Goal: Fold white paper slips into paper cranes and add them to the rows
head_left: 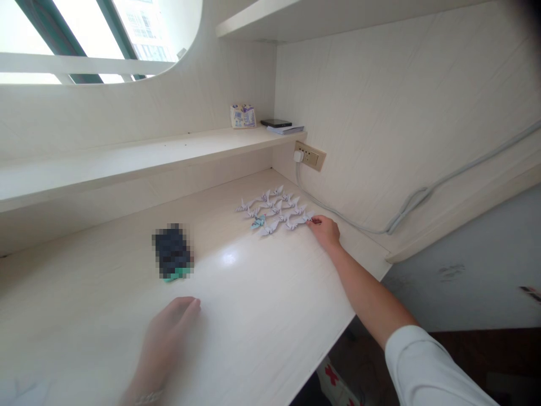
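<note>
Apparently, the right hand (324, 230) pinches the rightmost paper crane (305, 217) at the right edge of the close-set cranes (275, 211) on the desk (253, 321); a sideways slip could knock neighbours askew. Blurred, the left hand (171, 324) curls near left, its closure unclear, nothing visible inside.

White paper cranes (276, 209), one blue-green crane (257, 222); cream desk (245, 327); beige socket (313, 158).

Desk (253, 316) middle: open lane between pixelated dark object (172, 251) and paper cranes (275, 210).
Right of cranes: cable (421, 196), side wall (401, 113).
Back: shelf (127, 155) overhead.
</note>
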`<state>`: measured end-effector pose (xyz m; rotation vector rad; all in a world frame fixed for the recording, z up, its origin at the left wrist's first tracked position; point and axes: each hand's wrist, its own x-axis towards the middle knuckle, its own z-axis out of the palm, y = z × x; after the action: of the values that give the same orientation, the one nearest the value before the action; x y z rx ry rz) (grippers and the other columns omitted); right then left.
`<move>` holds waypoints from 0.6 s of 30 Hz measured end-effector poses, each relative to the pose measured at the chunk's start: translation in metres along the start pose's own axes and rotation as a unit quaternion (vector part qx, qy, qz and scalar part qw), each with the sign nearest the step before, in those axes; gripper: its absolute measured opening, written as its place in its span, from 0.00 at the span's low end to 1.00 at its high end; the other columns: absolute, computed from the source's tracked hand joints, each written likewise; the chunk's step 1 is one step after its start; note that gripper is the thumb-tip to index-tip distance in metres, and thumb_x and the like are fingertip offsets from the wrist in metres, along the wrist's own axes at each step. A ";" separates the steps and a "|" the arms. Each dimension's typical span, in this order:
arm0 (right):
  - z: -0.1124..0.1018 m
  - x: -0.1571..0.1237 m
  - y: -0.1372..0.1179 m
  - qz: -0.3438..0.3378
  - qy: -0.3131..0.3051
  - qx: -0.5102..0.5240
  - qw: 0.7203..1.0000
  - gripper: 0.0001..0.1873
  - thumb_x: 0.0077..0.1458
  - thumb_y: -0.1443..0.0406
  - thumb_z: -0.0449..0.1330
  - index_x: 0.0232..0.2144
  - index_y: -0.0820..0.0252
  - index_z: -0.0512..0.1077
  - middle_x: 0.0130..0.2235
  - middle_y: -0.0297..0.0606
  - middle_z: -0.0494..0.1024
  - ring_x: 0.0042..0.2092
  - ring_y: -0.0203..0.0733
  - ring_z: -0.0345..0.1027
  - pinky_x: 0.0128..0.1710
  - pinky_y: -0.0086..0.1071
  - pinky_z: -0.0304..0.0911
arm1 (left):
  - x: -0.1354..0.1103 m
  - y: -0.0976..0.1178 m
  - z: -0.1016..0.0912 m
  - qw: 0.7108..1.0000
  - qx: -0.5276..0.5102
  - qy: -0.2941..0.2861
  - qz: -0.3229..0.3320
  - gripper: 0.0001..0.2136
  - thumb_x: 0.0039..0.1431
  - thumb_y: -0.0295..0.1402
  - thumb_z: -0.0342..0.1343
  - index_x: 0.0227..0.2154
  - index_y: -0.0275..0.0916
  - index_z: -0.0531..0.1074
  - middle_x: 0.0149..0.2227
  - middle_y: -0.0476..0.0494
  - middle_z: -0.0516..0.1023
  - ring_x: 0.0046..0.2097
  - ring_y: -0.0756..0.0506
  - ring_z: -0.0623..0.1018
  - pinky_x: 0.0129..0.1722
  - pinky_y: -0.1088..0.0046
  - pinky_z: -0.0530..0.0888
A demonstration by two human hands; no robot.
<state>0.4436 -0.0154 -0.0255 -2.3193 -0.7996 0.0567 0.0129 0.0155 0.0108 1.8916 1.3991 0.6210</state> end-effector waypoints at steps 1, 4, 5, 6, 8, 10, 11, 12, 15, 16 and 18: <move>0.000 0.000 0.000 0.001 -0.001 0.000 1.000 0.14 0.45 0.54 0.59 0.33 0.52 0.75 0.35 0.34 0.79 0.37 0.43 0.70 0.33 0.32 0.60 | 0.000 0.001 0.000 1.000 -0.001 0.002 0.000 0.18 0.47 0.49 0.53 0.28 0.38 0.73 0.28 0.44 0.77 0.31 0.44 0.75 0.30 0.71 0.71; 0.001 0.000 0.001 0.004 -0.002 0.002 1.000 0.14 0.44 0.55 0.60 0.34 0.52 0.75 0.34 0.34 0.78 0.37 0.42 0.70 0.33 0.31 0.60 | -0.001 0.003 -0.001 1.000 -0.004 0.006 -0.001 0.18 0.46 0.49 0.53 0.27 0.38 0.73 0.26 0.44 0.77 0.30 0.44 0.75 0.29 0.71 0.71; 0.000 0.000 0.001 0.004 -0.002 0.003 1.000 0.14 0.44 0.55 0.60 0.34 0.52 0.75 0.34 0.34 0.78 0.37 0.41 0.70 0.33 0.31 0.60 | -0.001 0.004 -0.001 1.000 -0.006 0.006 -0.001 0.18 0.46 0.49 0.53 0.27 0.38 0.73 0.26 0.44 0.76 0.29 0.45 0.75 0.29 0.71 0.71; 0.000 0.000 0.001 0.004 -0.002 0.004 1.000 0.14 0.44 0.56 0.60 0.34 0.53 0.75 0.34 0.34 0.78 0.37 0.41 0.70 0.33 0.31 0.60 | -0.001 0.005 -0.001 1.000 -0.007 0.006 -0.001 0.18 0.46 0.50 0.53 0.27 0.37 0.73 0.26 0.44 0.76 0.29 0.45 0.75 0.29 0.71 0.71; 0.000 0.000 0.001 0.002 -0.003 0.006 1.000 0.15 0.43 0.56 0.61 0.35 0.53 0.75 0.34 0.35 0.78 0.37 0.41 0.70 0.34 0.30 0.60 | -0.002 0.007 -0.001 1.000 -0.010 0.009 -0.002 0.19 0.46 0.50 0.52 0.26 0.37 0.73 0.26 0.44 0.76 0.29 0.45 0.75 0.29 0.71 0.71; -0.001 -0.001 0.001 0.000 -0.003 0.009 1.000 0.15 0.43 0.56 0.61 0.34 0.54 0.75 0.34 0.35 0.78 0.37 0.41 0.70 0.34 0.31 0.60 | -0.003 0.008 -0.001 1.000 -0.013 0.010 -0.004 0.20 0.46 0.51 0.52 0.26 0.37 0.73 0.25 0.44 0.76 0.29 0.45 0.75 0.29 0.71 0.71; -0.001 -0.001 0.001 -0.001 -0.003 0.010 1.000 0.15 0.43 0.56 0.61 0.34 0.54 0.75 0.34 0.35 0.78 0.37 0.41 0.70 0.35 0.31 0.61 | -0.003 0.008 -0.001 1.000 -0.014 0.010 -0.005 0.20 0.46 0.51 0.52 0.26 0.37 0.73 0.25 0.44 0.76 0.29 0.44 0.75 0.29 0.71 0.71; -0.001 -0.001 0.001 -0.002 -0.002 0.012 1.000 0.15 0.43 0.56 0.61 0.34 0.54 0.75 0.34 0.35 0.78 0.37 0.41 0.70 0.35 0.31 0.61 | -0.003 0.008 -0.001 1.000 -0.014 0.010 -0.006 0.20 0.46 0.51 0.52 0.26 0.37 0.73 0.25 0.44 0.76 0.29 0.44 0.75 0.29 0.71 0.71; 0.000 -0.001 0.001 -0.006 0.000 0.018 1.000 0.14 0.42 0.57 0.61 0.34 0.55 0.75 0.34 0.35 0.78 0.37 0.41 0.70 0.35 0.32 0.61 | -0.003 0.006 -0.001 1.000 -0.017 0.005 -0.008 0.19 0.46 0.51 0.52 0.27 0.37 0.73 0.26 0.44 0.76 0.29 0.44 0.75 0.30 0.70 0.71; 0.000 -0.001 0.001 -0.008 0.002 0.020 1.000 0.14 0.42 0.58 0.61 0.33 0.55 0.75 0.33 0.35 0.78 0.36 0.41 0.70 0.36 0.32 0.61 | -0.002 0.005 -0.001 1.000 -0.018 0.003 -0.008 0.19 0.46 0.51 0.52 0.27 0.37 0.73 0.26 0.44 0.76 0.29 0.44 0.75 0.30 0.70 0.71; 0.000 -0.001 0.002 -0.011 0.006 0.025 1.000 0.14 0.42 0.58 0.61 0.33 0.57 0.74 0.33 0.36 0.78 0.36 0.41 0.70 0.37 0.32 0.61 | -0.002 0.002 -0.001 1.000 -0.019 -0.004 -0.009 0.19 0.46 0.51 0.52 0.27 0.37 0.73 0.26 0.44 0.76 0.29 0.44 0.75 0.30 0.70 0.71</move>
<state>0.4440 -0.0174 -0.0268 -2.2619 -0.8087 0.0509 0.0130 0.0139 0.0126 1.8470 1.3895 0.6269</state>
